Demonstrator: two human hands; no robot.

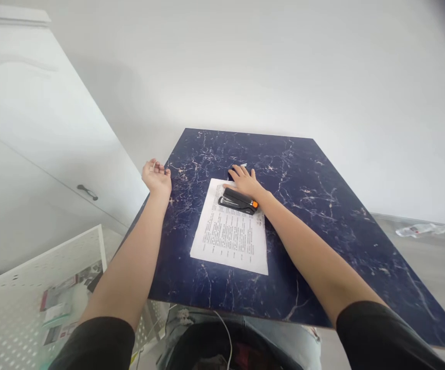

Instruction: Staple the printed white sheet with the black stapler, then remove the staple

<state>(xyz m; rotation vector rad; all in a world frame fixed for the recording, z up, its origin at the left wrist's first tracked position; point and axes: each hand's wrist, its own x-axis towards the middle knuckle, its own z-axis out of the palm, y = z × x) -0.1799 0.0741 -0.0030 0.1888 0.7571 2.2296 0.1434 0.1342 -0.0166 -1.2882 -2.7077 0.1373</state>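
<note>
A black stapler [238,201] is laid across the 12 o'clock end of a printed paper [230,236] on the dark marbled desk [322,205]. The right hand [245,180] is spread wide and flat just past it at 12 o'clock, with nothing visibly gripped. The left hand [156,176] is held loosely open and empty at 10 o'clock, by the desk's edge.

I take the dark blue marbled surface [322,205] as reference. Left of it stands a white cabinet [33,154] with a dark handle [87,192]. Below its left edge sits a white pegboard [14,308] carrying packets [57,303]. Right of it, a clear plastic bottle [419,229] lies on the floor [438,267].
</note>
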